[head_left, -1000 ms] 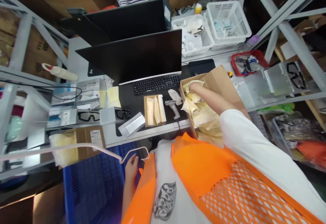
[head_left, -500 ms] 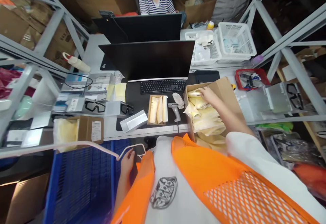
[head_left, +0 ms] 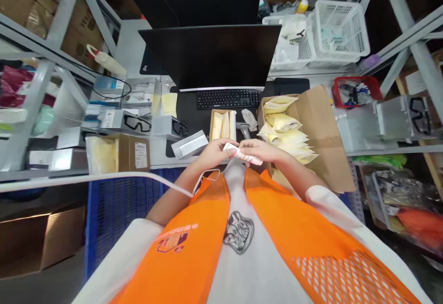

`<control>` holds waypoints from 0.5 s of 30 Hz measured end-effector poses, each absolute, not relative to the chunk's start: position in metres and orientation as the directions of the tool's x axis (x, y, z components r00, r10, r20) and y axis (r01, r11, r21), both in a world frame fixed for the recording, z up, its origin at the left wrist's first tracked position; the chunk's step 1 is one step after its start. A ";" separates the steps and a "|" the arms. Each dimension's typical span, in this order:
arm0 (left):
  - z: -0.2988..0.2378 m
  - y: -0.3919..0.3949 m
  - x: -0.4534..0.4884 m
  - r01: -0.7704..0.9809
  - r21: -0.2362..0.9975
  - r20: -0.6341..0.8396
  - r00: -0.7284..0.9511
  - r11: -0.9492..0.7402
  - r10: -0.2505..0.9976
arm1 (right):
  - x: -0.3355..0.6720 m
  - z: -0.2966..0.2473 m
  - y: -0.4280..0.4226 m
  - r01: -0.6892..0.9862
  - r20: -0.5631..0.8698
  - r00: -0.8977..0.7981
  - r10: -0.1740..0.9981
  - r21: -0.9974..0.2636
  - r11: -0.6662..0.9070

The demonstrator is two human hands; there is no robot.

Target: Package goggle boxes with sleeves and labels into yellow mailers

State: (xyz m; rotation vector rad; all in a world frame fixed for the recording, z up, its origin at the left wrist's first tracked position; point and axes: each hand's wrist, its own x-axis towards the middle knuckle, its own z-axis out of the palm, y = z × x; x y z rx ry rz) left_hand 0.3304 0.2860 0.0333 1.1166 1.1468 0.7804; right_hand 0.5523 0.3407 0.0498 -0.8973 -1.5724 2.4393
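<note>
Both my hands meet in front of my chest at the desk's front edge. My left hand (head_left: 216, 152) is closed, fingers pinching one end of a small white strip-like item (head_left: 252, 159) with printed marks. The other part of the same item is gripped by my right hand (head_left: 260, 150). What kind of item it is, I cannot make out. Just beyond the hands stands a small open box (head_left: 212, 116) holding upright pale yellow packets. A grey barcode scanner (head_left: 243, 129) lies beside it. Right of my right hand is an open cardboard box (head_left: 323, 131) filled with yellow padded envelopes (head_left: 282, 122).
A keyboard (head_left: 229, 99) and monitor (head_left: 214, 57) stand behind. At left are an open silver box (head_left: 190, 145), boxed goggles (head_left: 137, 123) and a carton (head_left: 133, 156). White baskets (head_left: 341, 32) and a red tray (head_left: 377, 92) sit at right. A blue crate (head_left: 114, 216) is below left.
My right hand has left the envelope box and come to the middle. My left hand has risen from above the blue crate. Both now hold the white item, and my view tilts lower.
</note>
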 end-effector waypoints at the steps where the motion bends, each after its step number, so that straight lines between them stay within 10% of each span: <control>1: 0.035 0.283 0.330 0.042 0.950 -0.311 0.235 0.310 0.921 | 0.547 0.050 0.335 0.185 -0.411 -0.794 0.447 -0.865 -0.467; 7: 0.028 0.256 0.296 -0.183 0.944 -0.295 -0.092 0.275 0.951 | 0.524 0.042 0.298 0.032 -0.278 -0.466 0.840 -0.954 -0.298; 15: 0.036 0.225 0.223 -0.248 0.888 -0.330 0.243 0.387 0.912 | 0.441 0.054 0.267 0.169 0.151 -0.352 0.924 -0.960 0.221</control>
